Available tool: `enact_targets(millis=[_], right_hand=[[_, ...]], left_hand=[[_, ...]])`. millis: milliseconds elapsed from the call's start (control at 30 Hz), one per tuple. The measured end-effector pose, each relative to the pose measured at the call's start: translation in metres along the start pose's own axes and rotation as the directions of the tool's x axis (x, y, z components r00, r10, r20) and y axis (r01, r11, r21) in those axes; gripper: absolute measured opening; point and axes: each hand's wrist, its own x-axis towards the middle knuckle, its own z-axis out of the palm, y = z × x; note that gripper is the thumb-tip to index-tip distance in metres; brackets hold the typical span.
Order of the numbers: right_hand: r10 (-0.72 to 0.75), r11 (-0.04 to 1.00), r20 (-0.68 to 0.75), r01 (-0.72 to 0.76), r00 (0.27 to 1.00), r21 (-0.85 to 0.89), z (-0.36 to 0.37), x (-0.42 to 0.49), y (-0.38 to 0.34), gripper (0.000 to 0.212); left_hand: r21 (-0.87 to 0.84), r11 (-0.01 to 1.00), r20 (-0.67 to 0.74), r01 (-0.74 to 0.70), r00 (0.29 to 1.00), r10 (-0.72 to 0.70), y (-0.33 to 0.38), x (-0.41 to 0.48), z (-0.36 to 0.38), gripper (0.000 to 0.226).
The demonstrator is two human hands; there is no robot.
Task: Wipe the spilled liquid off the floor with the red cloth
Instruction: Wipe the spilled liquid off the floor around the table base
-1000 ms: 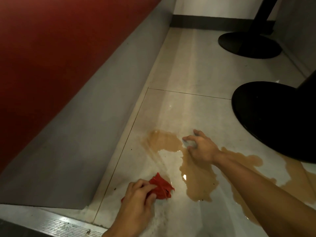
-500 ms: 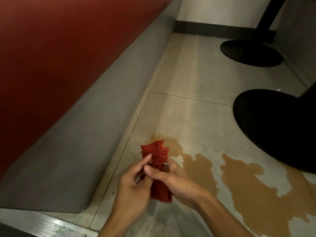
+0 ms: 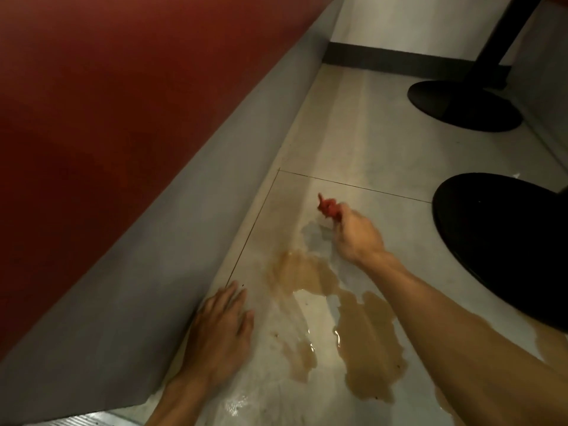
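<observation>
A brown spilled liquid [image 3: 365, 330] spreads in puddles over the pale tiled floor [image 3: 368, 149]. My right hand [image 3: 356, 238] grips the bunched red cloth [image 3: 329, 207] just beyond the far edge of the spill; the hand and cloth are blurred. My left hand [image 3: 221, 330] lies flat with straight fingers on the floor, left of the puddles and close to the grey base of the bench. A wet smeared patch [image 3: 316, 238] shows under my right hand.
A red bench seat [image 3: 107, 118] with a grey base [image 3: 153, 256] runs along the left. Two black round table bases [image 3: 464, 106] [image 3: 504, 238] stand on the right, the nearer one touching the spill. A metal threshold strip [image 3: 76, 421] lies at the bottom left.
Both hands held the cloth close in front. Now my right hand alone has carried it forward past the spill, and my left hand has let go and dropped flat onto the floor.
</observation>
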Motion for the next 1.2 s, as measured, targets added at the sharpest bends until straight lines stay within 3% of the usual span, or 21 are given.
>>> enact_targets(millis=[67,133,367,533,700,833,1100,1167,1200], right_hand=[[0.062,0.990,0.142,-0.042,0.988,-0.137,0.027,-0.004,-0.005,0.040],[0.081,0.989,0.161,-0.060,0.984,-0.132,0.048,-0.012,-0.016,0.055],[-0.263,0.965,0.297,0.256,0.918,0.062,0.079,-0.030,-0.068,0.065],[-0.432,0.877,0.381,0.479,0.818,-0.036,0.074,-0.021,-0.040,0.061],[-0.251,0.966,0.311,0.258,0.917,0.018,0.059,-0.009,-0.007,0.064],[-0.183,0.983,0.328,0.176,0.927,0.051,0.063,-0.012,-0.023,0.070],[-0.524,0.839,0.389,0.538,0.758,0.082,0.083,-0.047,-0.039,0.055],[-0.562,0.800,0.423,0.598,0.711,0.058,0.074,-0.039,-0.022,0.055],[-0.539,0.812,0.434,0.583,0.722,0.040,0.068,-0.031,-0.014,0.056]], left_hand=[[-0.006,1.000,0.005,0.000,1.000,0.000,-0.001,0.000,0.003,0.054],[-0.026,1.000,-0.001,0.009,1.000,-0.009,0.000,0.000,0.002,0.052],[-0.009,1.000,0.000,0.000,1.000,0.000,-0.001,0.002,-0.001,0.050],[-0.006,1.000,0.005,-0.008,1.000,0.008,-0.003,0.004,-0.002,0.049],[-0.038,0.999,-0.012,-0.013,1.000,0.013,-0.003,0.003,0.000,0.049],[-0.062,0.998,-0.034,-0.014,0.999,0.012,-0.002,0.002,0.000,0.047],[-0.266,0.963,-0.057,0.031,0.997,-0.048,-0.010,-0.001,-0.005,0.047],[-0.260,0.965,-0.056,0.028,0.997,-0.044,-0.011,-0.001,-0.004,0.046],[-0.254,0.967,-0.055,0.024,0.998,-0.039,-0.011,0.000,-0.004,0.046]])
